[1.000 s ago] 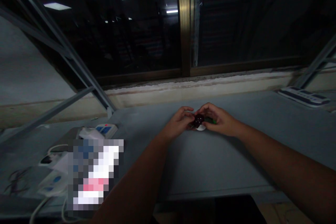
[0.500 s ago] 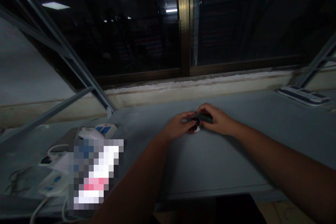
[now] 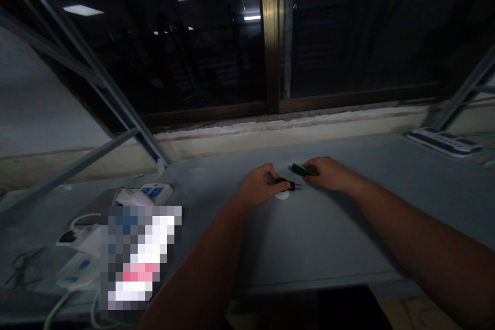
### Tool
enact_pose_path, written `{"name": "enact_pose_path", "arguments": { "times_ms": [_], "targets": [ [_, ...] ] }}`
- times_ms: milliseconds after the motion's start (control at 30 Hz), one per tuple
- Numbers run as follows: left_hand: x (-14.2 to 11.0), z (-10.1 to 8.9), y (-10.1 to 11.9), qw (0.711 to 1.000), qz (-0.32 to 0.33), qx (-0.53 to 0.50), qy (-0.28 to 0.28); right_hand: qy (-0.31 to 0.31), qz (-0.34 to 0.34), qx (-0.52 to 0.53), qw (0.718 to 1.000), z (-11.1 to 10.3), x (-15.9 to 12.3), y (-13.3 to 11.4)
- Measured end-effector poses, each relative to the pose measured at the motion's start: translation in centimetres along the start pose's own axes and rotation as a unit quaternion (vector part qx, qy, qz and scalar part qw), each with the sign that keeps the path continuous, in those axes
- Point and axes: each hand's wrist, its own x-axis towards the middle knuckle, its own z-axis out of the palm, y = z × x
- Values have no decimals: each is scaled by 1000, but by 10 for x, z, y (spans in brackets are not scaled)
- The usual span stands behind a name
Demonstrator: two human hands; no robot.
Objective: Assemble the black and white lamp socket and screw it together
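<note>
Both of my hands rest on a grey table [image 3: 317,237] in dim light. My left hand [image 3: 261,185] is closed in a pinch on a small black part [image 3: 288,184] with two thin prongs that stick out to the right. Under that part lies a small white round piece [image 3: 282,195]. My right hand [image 3: 328,174] is closed round a small black and green tool [image 3: 299,168], whose tip points left. The two hands are a short way apart.
A dark window with a brass frame [image 3: 270,36] runs along the far edge. White power strips [image 3: 157,192] and cables lie at the left with a blurred-out patch [image 3: 141,260]. Another power strip [image 3: 444,142] sits far right. Metal struts [image 3: 100,87] slant at the left.
My hands were pressed together round a dark round object. They have drawn apart: the left now keeps the black pronged part, the right holds the green tool.
</note>
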Motion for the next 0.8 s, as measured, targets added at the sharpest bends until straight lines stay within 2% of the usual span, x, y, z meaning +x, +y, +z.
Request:
{"name": "enact_pose_path", "arguments": {
  "times_ms": [67,133,200,267,333,367,433,567,800],
  "targets": [
    [-1,-1,1,1000,-3,8,-14,14,8,41,999,-8,0,-4],
    [-1,-1,4,999,24,13,-38,78,38,150,985,-19,2,-10],
    [-1,0,5,996,66,18,-64,171,61,286,941,-31,3,-16],
    [0,1,6,991,98,36,-80,246,48,386,888,-41,3,-24],
    [0,1,6,988,117,60,-82,287,14,436,853,-46,1,-33],
    [0,2,6,987,121,69,-79,295,-5,445,846,-46,0,-37],
    [0,2,7,987,123,73,-77,285,-37,438,852,-43,-4,-44],
    [-1,3,11,989,110,46,-84,236,-75,402,882,-34,-10,-55],
    [-1,5,10,992,87,41,-83,221,-117,386,888,-32,-10,-51]
  ]
}}
